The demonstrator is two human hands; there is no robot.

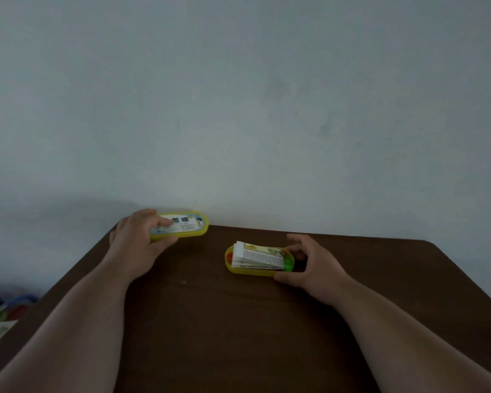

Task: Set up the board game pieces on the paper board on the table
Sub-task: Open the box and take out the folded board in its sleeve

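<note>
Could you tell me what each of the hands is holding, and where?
Left hand: labelled yellow plastic lid, left end. Right hand: open yellow plastic case, right end.

A dark brown wooden surface (238, 321) with rounded far corners is filling the lower half of the view, its far edge meeting a pale wall. At about eleven o'clock, at the far-left corner, a yellow oval plastic lid (186, 226) with a white printed label is sitting at the edge, with the fingers of the left hand (138, 243) closing around its near end. At about one o'clock, a yellow oval plastic tray (247, 270) is lying flat on the surface, carrying a folded printed paper (260, 256) with red and green pieces showing at its ends. The right hand (313, 263) is cupping its right end. The two yellow parts are lying well apart.
</note>
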